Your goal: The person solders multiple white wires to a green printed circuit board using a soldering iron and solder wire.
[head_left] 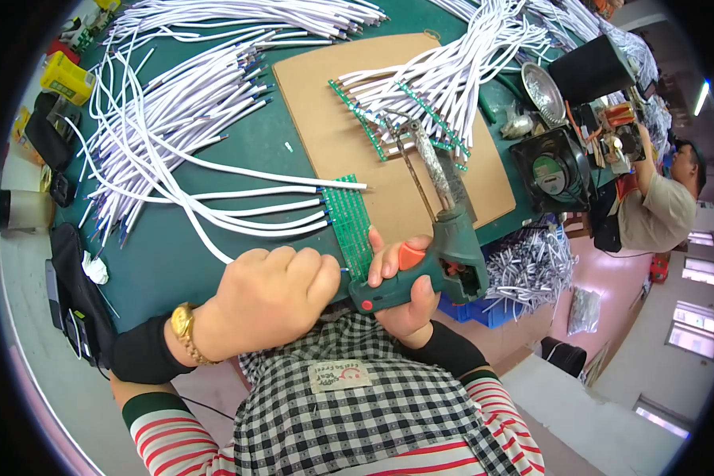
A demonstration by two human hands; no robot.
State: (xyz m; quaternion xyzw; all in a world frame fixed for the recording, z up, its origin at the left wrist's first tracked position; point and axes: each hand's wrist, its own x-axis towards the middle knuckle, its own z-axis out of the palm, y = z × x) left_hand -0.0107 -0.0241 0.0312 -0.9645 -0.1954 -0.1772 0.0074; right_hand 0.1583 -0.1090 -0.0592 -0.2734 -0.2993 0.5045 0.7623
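My left hand [274, 289] is closed around a white cable [212, 244], whose bluish end shows just past the fingers, beside the lower end of a green circuit board [347, 222]. Several other white cables [254, 213] run from the left to that board's left edge. In my right hand [408, 305] is a dark green soldering gun [457, 238] with an orange trigger, its metal tip pointing away from me. Some right-hand fingers lie close to the board's lower right edge; whether they touch it I cannot tell.
Under the board lies a brown cardboard sheet [301, 91], with more green boards wired to white cables [432, 87] at its far side. A loose cable pile [174, 119] lies left. Right stand a black fan [551, 170] and a metal dish [542, 91]; beyond them sits another person [654, 210].
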